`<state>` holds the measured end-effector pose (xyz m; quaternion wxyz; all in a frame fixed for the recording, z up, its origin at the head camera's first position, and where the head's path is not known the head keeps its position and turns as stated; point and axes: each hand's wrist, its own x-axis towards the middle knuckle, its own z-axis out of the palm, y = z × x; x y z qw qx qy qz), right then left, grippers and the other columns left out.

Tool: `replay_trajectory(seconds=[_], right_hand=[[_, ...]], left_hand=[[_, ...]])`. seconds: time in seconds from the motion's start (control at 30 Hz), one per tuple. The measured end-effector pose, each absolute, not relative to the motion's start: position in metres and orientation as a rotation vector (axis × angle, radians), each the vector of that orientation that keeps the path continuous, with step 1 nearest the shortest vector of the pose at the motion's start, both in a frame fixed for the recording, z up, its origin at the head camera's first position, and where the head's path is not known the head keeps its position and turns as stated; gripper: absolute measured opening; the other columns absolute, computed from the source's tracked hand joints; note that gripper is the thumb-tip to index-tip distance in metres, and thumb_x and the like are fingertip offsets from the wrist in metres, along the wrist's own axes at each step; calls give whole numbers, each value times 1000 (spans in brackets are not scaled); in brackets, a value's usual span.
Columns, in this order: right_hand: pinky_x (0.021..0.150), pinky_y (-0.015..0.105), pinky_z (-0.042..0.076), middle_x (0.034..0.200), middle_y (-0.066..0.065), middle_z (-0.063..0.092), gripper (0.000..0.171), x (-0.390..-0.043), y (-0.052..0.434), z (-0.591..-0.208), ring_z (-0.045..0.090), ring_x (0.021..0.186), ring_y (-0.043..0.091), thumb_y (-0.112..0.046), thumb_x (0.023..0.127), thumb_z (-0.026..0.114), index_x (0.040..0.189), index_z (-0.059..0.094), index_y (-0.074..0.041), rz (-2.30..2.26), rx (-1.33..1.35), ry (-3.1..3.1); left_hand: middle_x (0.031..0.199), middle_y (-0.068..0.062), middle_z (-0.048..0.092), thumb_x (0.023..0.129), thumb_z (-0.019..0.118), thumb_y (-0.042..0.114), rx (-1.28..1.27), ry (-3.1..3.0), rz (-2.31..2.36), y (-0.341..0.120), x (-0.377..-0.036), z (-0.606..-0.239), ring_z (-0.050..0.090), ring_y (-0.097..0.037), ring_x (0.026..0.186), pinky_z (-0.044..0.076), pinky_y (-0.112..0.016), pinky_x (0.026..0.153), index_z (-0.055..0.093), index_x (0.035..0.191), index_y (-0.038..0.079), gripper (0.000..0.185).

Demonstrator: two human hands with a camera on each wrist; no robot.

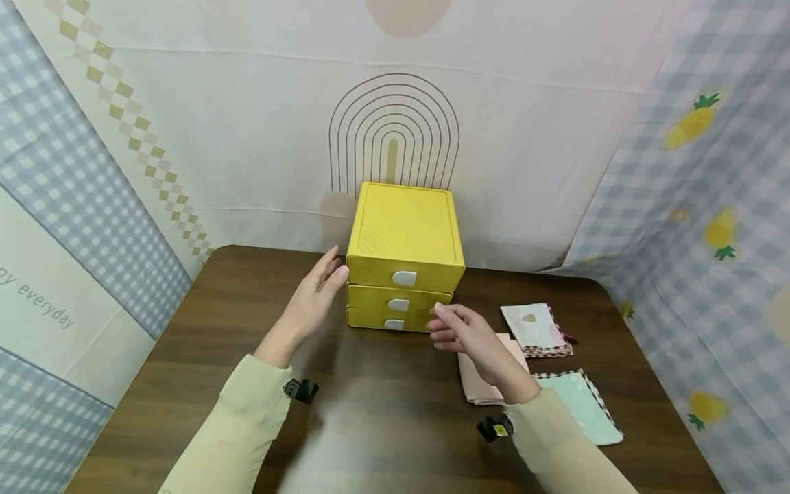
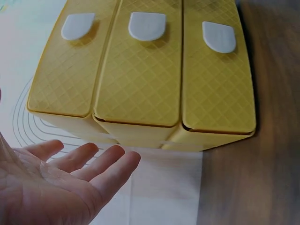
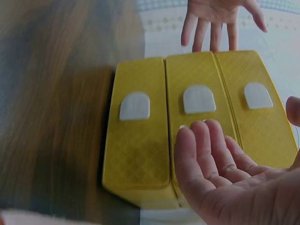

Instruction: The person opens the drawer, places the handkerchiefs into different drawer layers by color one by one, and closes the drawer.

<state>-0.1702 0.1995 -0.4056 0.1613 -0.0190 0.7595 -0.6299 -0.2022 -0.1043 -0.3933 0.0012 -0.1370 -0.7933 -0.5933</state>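
Note:
A yellow three-drawer box (image 1: 404, 226) stands at the back of the brown table, all its drawers closed. Each drawer front carries a white tab handle (image 2: 147, 26). My left hand (image 1: 313, 295) is at the box's left side, palm turned toward it, fingers extended and holding nothing. In front of the lower right of the box is my right hand (image 1: 472, 339), its fingers loosely bent with nothing in them. From the right wrist view, the right fingers (image 3: 204, 145) overlap the middle drawer front, and the left hand (image 3: 213, 21) shows beyond the box.
Right of the box lie a folded pink cloth (image 1: 478, 377), partly behind the right hand, a white patterned cloth (image 1: 531, 326) with a checked edge, and a mint-green cloth (image 1: 583, 405). Patterned fabric (image 1: 247, 137) hangs behind the table (image 1: 241, 302) and along both sides.

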Motion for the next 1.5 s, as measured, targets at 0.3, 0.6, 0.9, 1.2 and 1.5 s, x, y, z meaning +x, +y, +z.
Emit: replay_trajectory(seconds=[0.3, 0.6, 0.9, 1.2, 1.5], right_hand=[[86, 41, 53, 122, 28, 55, 70, -175, 179, -403, 62, 102, 31, -53, 93, 57, 135, 48, 2, -1909, -173, 1987], [89, 43, 51, 127, 26, 54, 66, -184, 171, -402, 56, 111, 39, -50, 96, 53, 138, 46, 0, -1945, -215, 1839], [89, 37, 51, 115, 13, 63, 73, -195, 159, -399, 63, 100, 24, -52, 96, 52, 142, 39, 4, -2075, -139, 1534], [74, 27, 51, 94, 4, 64, 56, -195, 137, -393, 59, 81, 15, -47, 96, 56, 124, 52, 2, -2316, 66, 1437], [63, 25, 49, 80, 2, 62, 53, -195, 125, -396, 57, 68, 14, -49, 92, 62, 112, 59, 0, -2381, 226, 1580]], left_hand=[[157, -1, 24, 99, 42, 55, -484, -2491, -1895, -95, -214, -383, 30, -20, 139, 32, -42, 109, 22, 155, 24, 67], [153, -7, 32, 98, 46, 53, -484, -2493, -1838, -91, -227, -375, 32, -21, 138, 30, -42, 110, 26, 154, 16, 70], [148, -6, 42, 97, 52, 50, -383, -2455, -1914, -91, -244, -373, 39, -19, 134, 33, -39, 108, 39, 149, 18, 62], [148, 3, 41, 95, 60, 41, -228, -2246, -2193, -87, -245, -382, 35, -11, 136, 30, -36, 110, 44, 146, 23, 56], [146, 5, 44, 93, 63, 42, -191, -2235, -2246, -85, -246, -384, 38, -10, 133, 31, -36, 109, 44, 146, 25, 58]])
